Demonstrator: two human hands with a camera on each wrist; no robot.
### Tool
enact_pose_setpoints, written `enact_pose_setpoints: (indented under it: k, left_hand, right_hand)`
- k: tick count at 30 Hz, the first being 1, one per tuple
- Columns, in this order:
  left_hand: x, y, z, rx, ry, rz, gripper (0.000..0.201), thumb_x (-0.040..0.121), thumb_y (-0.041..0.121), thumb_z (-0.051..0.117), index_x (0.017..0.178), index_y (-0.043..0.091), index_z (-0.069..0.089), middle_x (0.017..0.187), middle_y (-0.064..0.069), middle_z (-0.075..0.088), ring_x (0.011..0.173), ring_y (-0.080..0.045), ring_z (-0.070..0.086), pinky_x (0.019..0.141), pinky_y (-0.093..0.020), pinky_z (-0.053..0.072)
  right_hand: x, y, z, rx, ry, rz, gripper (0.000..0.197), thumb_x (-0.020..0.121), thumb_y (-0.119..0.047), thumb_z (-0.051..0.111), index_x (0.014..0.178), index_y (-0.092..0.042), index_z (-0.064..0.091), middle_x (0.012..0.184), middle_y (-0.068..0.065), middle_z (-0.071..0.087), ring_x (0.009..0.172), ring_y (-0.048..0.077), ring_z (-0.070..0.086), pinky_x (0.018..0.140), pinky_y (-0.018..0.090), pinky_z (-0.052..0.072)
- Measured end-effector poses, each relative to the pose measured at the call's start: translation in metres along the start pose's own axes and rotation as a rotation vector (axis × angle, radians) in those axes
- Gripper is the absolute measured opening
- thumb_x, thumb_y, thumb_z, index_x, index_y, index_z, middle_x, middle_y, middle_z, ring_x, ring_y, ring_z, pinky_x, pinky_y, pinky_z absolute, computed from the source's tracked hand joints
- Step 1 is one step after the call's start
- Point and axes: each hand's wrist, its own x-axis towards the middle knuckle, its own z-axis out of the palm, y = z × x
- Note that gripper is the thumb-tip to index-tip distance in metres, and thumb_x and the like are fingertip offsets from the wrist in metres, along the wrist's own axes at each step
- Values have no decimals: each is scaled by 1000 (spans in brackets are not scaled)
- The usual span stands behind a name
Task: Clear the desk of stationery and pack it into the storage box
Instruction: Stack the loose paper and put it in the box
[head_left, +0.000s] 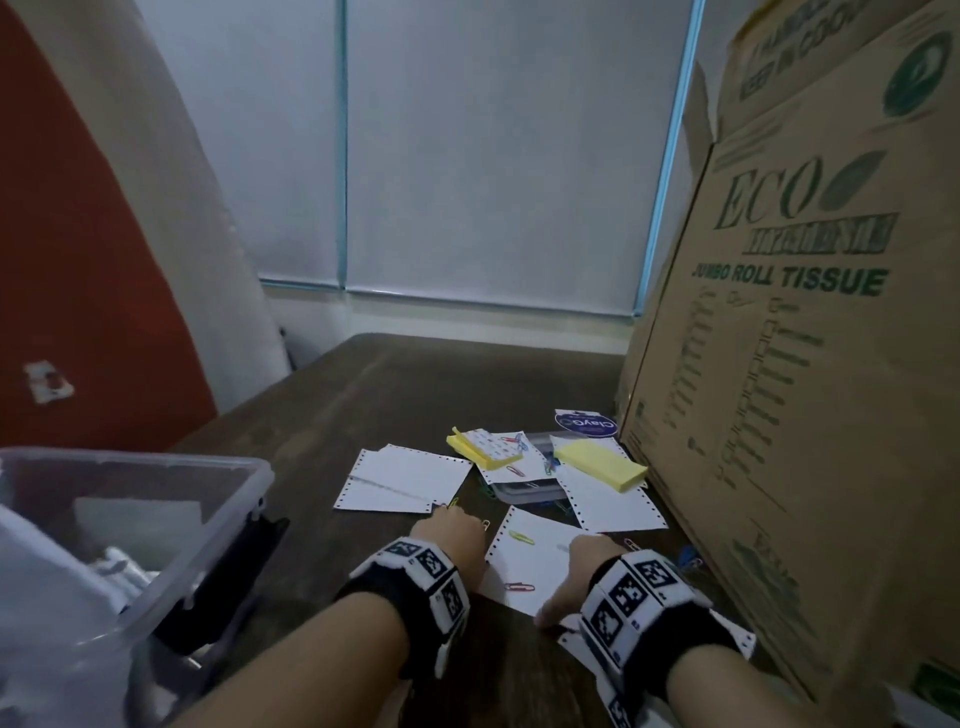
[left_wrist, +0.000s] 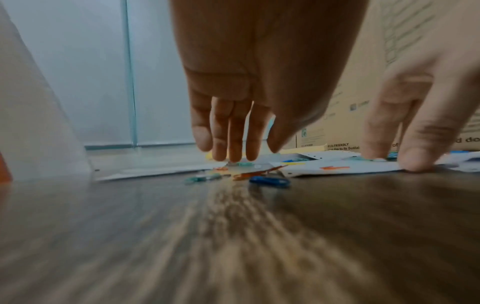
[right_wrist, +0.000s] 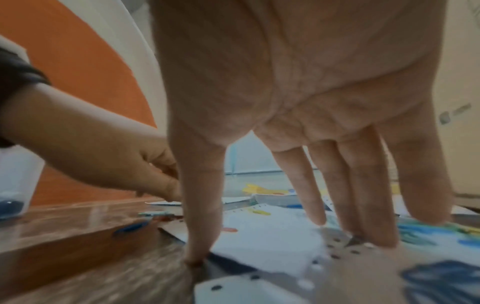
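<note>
White perforated sheets (head_left: 410, 478), yellow sticky pads (head_left: 600, 465) and coloured paper clips (left_wrist: 270, 181) lie scattered on the dark wooden desk (head_left: 395, 395). My left hand (head_left: 452, 525) reaches down with straight fingers (left_wrist: 233, 152), their tips at the desk among clips by a sheet's corner; it holds nothing. My right hand (head_left: 563, 577) is spread flat on the near sheet (head_left: 535, 561), which carries a green clip (head_left: 521, 537) and a red clip (head_left: 519, 587). Its fingers (right_wrist: 363, 205) press the paper, with the thumb at the sheet's edge. The clear plastic storage box (head_left: 156, 457) stands at the left.
A tall cardboard box (head_left: 779, 389) walls off the right side, with several clips lying at its foot. A small clear case (head_left: 519, 491) and a blue-labelled packet (head_left: 584, 423) lie among the papers. A window blind and an orange wall stand behind the desk.
</note>
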Motion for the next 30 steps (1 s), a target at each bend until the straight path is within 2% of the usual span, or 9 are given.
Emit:
enact_pose_setpoints:
  k: [2,6,12,17,20,24,26,28,30]
  left_hand:
    - [10,2,3,-49,9,-2,39,98,28,41,129,6,49,135,-13,47,128,-28,44,101,-39,41]
    - [29,8,7,-91,-83,-53,57,88,46,52,128,5,50,132,-14,50,123,-28,50,99,-36,47]
    - [45,10,2,-140,-140,-78,63,80,48,66,120,1,56,123,-13,62,114,-26,59,89,-30,48]
    - [47,7,1,-191,-101,-138,64,77,42,73,123,2,53,125,-11,60,116,-24,58,94,-29,49]
    - [48,7,3,-186,-61,-154,48,83,28,69,120,2,55,122,-10,62,113,-23,60,89,-26,49]
    - [45,9,7,-168,-25,-120,31,93,11,52,123,2,56,130,-13,56,121,-26,54,98,-30,45]
    - [40,7,7,-171,2,-108,35,92,12,54,126,3,49,131,-14,46,120,-29,52,101,-33,44]
    - [37,1,8,-149,24,-96,38,91,14,55,125,4,43,128,-13,40,118,-30,52,101,-35,44]
    - [34,-8,7,-99,54,-137,37,92,12,52,127,5,41,129,-13,39,120,-30,51,101,-37,43]
  right_hand:
    - [10,-3,4,21,-44,-38,83,63,-55,75,128,-11,50,130,5,56,118,23,55,98,37,46]
    - [21,-4,4,80,-81,-128,92,59,-51,78,137,-19,42,142,1,46,130,23,44,106,40,40]
    - [36,7,2,146,-19,-95,91,61,-37,79,140,-19,35,141,4,42,127,26,45,102,40,45]
    - [42,6,4,104,27,-72,77,69,-27,75,135,-12,38,134,9,44,120,26,51,96,37,49]
    - [46,10,6,145,53,-40,61,72,-24,68,127,-13,44,128,7,48,114,23,53,91,32,49]
    - [53,13,6,138,129,41,10,77,-21,57,76,-14,50,102,8,58,104,24,60,78,28,46]
    - [54,15,7,124,161,79,25,81,-21,55,60,-14,43,96,11,61,105,25,61,78,27,47]
    - [54,16,5,94,173,105,25,84,-23,55,63,-12,46,102,11,62,112,26,58,83,29,47]
    - [54,19,2,47,176,103,17,85,-24,55,88,-9,61,111,9,62,116,26,54,87,29,46]
